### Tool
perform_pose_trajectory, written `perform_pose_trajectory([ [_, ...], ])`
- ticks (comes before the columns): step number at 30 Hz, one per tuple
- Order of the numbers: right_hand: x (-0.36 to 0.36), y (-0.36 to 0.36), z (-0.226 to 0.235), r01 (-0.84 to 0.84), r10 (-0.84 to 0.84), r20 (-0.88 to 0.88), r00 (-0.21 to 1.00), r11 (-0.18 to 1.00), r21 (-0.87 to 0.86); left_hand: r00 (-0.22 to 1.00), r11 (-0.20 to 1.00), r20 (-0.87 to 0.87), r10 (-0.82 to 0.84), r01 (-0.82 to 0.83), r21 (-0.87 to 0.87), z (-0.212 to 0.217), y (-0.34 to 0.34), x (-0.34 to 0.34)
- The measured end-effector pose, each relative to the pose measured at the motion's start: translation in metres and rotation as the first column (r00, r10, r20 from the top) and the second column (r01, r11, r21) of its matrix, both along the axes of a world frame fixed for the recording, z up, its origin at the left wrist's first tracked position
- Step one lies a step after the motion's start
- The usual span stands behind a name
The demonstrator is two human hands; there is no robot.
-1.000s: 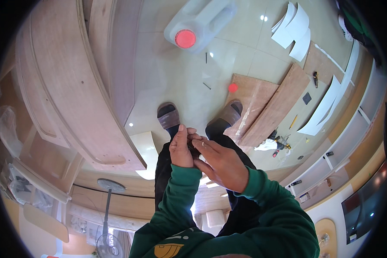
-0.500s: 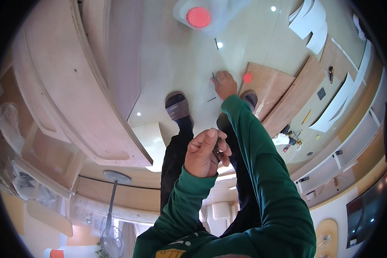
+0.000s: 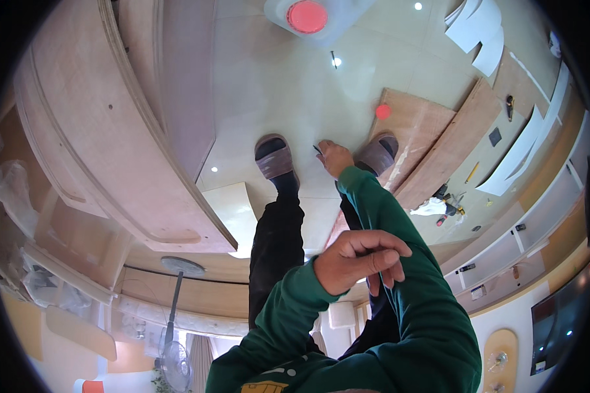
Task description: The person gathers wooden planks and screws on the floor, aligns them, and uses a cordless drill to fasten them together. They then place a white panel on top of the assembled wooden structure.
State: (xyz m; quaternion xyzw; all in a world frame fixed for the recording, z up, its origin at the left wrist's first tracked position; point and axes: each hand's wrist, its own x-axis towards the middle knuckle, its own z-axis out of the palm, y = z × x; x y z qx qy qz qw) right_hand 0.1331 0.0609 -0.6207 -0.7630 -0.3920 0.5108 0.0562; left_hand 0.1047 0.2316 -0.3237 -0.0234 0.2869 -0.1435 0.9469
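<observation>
My right hand (image 3: pixel 335 159) reaches down to the tiled floor between my slippers, its fingers pinched on a dark, thin screw (image 3: pixel 316 149). Only a short end of that screw shows. Closer to me, my left hand (image 3: pixel 360 259) is held over my right forearm, palm turned down and fingers curled. Whatever it holds is hidden under the fingers. Farther off, another long dark screw (image 3: pixel 334 59) lies on the floor, beside a bright light reflection.
Wooden boards (image 3: pixel 449 147) lie at the right with a red round cap (image 3: pixel 383 111) on one. A translucent jug with a red lid (image 3: pixel 307 16) stands ahead. A large wooden panel (image 3: pixel 111 131) fills the left. White sheets, a pencil (image 3: pixel 472 172) and tools lie farther right.
My right hand has moved nearer to me, to where a second screw lay on the floor. My left hand has swung right and turned over, so the dark pieces it showed are now hidden.
</observation>
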Motion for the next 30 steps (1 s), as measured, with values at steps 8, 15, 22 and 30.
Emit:
perform_pose_trajectory([
  [8,0.021,0.036,0.002,0.402,-0.508,0.202,0.837,0.822,0.404,0.990,0.983,-0.057,0.131,-0.137,-0.119,-0.004,-0.003,-0.009],
  [15,0.129,0.152,-0.011,0.373,-0.497,0.326,0.804,0.849,0.376,0.917,0.957,-0.276,0.289,-0.286,0.053,-0.006,0.002,-0.008],
  [22,0.142,0.127,-0.009,0.293,-0.325,0.178,0.929,0.938,0.183,0.814,0.921,-0.455,0.361,-0.235,0.311,-0.019,0.013,-0.013],
  [30,0.144,0.162,0.326,0.401,-0.296,-0.421,0.857,0.897,0.187,0.689,0.841,-0.482,0.541,-0.442,0.313,-0.030,0.022,-0.014],
])
